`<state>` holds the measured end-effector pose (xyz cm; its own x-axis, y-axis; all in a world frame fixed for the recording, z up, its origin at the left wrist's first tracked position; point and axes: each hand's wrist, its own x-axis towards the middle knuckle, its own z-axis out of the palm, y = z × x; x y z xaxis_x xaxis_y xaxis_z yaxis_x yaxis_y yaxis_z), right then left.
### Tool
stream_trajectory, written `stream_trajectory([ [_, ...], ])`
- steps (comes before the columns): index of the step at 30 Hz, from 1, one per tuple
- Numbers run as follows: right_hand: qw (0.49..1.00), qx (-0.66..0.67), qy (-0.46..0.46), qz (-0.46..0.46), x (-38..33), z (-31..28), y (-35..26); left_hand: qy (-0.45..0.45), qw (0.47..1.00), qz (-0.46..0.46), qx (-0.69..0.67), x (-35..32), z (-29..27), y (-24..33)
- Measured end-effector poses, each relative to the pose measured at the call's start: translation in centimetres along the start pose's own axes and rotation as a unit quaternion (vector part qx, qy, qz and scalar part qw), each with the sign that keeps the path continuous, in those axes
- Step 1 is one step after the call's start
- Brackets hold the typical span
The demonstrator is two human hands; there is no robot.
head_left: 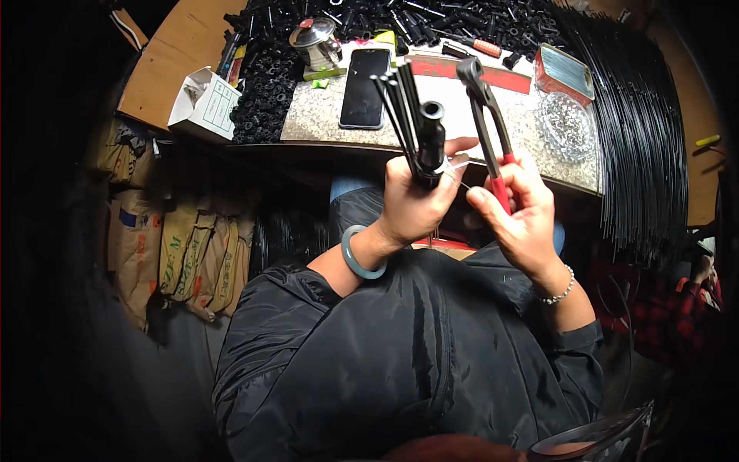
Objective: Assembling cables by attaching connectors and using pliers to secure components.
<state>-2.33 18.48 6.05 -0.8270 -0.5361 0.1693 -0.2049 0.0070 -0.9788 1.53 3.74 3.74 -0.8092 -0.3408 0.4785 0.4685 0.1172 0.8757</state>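
Just in front of the table edge, my left hand (412, 204) is closed around what looks like a folded umbrella frame (431, 142), with thin black ribs and a thicker black tube standing upright. A hollow round end tops the tube. My right hand (525, 223) grips red-handled pincers (485, 115), their dark metal head pointing up and away from me. Fine wire (457, 171) shows between the two hands, by the frame's lower part. Whether the right fingers also pinch this wire, I cannot tell. The lower end of the frame is hidden behind my left hand.
On the table lie a black phone (366, 88), a metal pot (315, 45), a red bar (504, 77) and a clear round dish (566, 127). Black small parts (265, 96) pile up behind. Long black rods (643, 146) overhang at right; sacks (181, 250) stand left.
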Motion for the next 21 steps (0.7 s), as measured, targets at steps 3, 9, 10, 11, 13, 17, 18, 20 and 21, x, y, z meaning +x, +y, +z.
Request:
stream_trajectory([
  [3,0.975,-0.191,-0.021,-0.11,-1.1,-2.7,0.0,0.031,0.987,-0.156,-0.02,0.3,-0.9,0.4],
  [9,0.899,-0.405,-0.056,-0.159,-2.9,-4.3,-3.5,0.053,0.992,-0.106,-0.046,0.9,-1.2,-0.8],
  [10,0.888,-0.427,-0.056,-0.159,-2.9,-4.1,-3.8,0.062,0.993,-0.094,-0.04,0.9,-1.1,-0.7],
  [11,0.888,-0.428,-0.056,-0.158,-2.9,-4.0,-4.0,0.061,0.993,-0.095,-0.041,0.9,-1.0,-0.7],
  [13,0.857,-0.477,-0.053,-0.187,-2.8,-3.9,-4.2,0.058,0.991,-0.112,-0.036,0.9,-1.0,-0.5],
  [17,0.842,-0.502,-0.042,-0.191,-2.7,-3.6,-4.6,0.06,0.994,-0.08,-0.041,0.8,-0.6,-1.3],
  [18,0.838,-0.51,-0.042,-0.188,-2.7,-3.5,-4.8,0.057,0.996,-0.061,-0.039,0.7,-0.7,-1.7],
  [20,0.834,-0.518,-0.042,-0.184,-2.7,-3.4,-4.9,0.054,0.997,-0.042,-0.038,0.6,-0.8,-1.7],
  [21,0.83,-0.521,-0.044,-0.195,-2.7,-3.3,-4.9,0.044,0.998,-0.043,-0.022,0.6,-1.0,-1.5],
])
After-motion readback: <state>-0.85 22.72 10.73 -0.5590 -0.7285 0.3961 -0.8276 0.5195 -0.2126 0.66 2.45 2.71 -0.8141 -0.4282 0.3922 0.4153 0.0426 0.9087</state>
